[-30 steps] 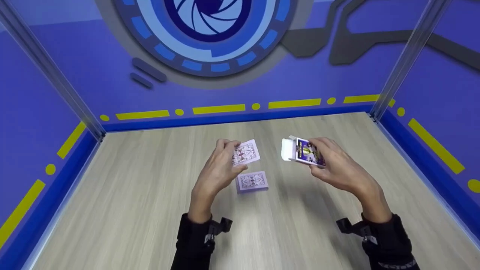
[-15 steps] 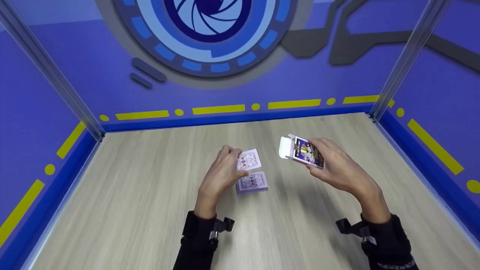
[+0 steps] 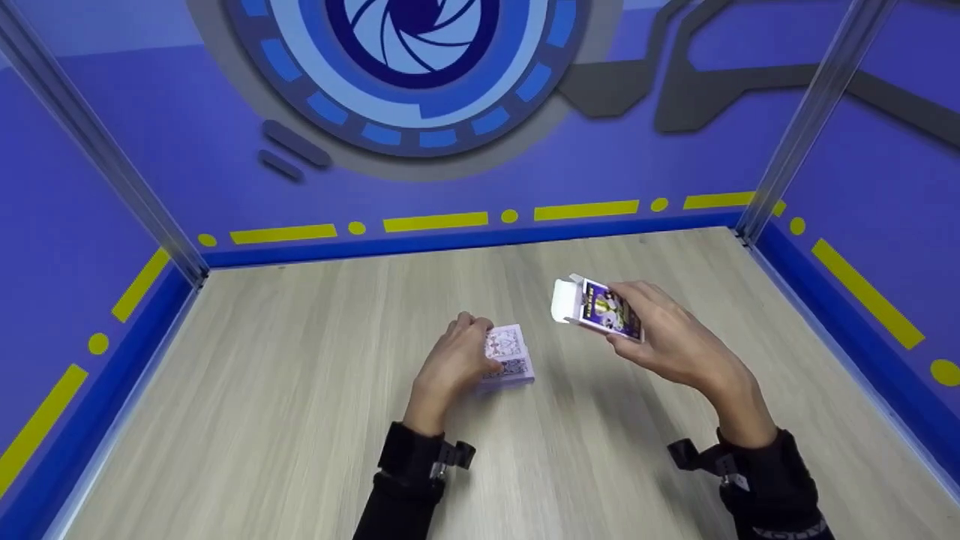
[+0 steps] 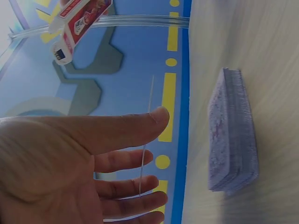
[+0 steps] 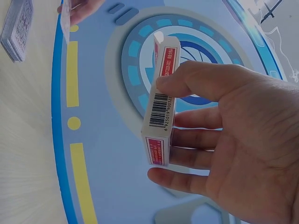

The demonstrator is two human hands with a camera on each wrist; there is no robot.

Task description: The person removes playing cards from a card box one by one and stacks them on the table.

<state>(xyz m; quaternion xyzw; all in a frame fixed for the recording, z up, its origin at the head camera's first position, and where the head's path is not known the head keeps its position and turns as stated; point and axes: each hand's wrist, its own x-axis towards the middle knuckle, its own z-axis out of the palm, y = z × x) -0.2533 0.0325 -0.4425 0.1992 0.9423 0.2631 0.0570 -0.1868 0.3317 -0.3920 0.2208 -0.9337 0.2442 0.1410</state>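
Note:
My left hand [image 3: 454, 364] pinches a thin playing card [image 3: 504, 342] between thumb and fingers; its back shows a patterned print. In the left wrist view the card appears edge-on as a fine line, apart from the deck of playing cards [image 4: 232, 135]. That deck [image 3: 517, 377] lies stacked on the table just below the left hand and is partly covered by it in the head view. My right hand [image 3: 682, 341] holds a card box [image 3: 609, 310] in the air, its white end flap [image 3: 566, 300] folded out toward the left. A barcode runs along the box's side [image 5: 161, 109].
The light wood table [image 3: 300, 390] is bounded by a blue back wall [image 3: 420, 195] with yellow dashes. Side walls [image 3: 45, 300] stand left and right, with metal posts [image 3: 806, 120] in the corners. Each wrist wears a black strap with a camera [image 3: 431, 457].
My left hand has come down and slightly right with the playing card, which now overlaps the deck in the head view. The right hand with the card box has shifted slightly left.

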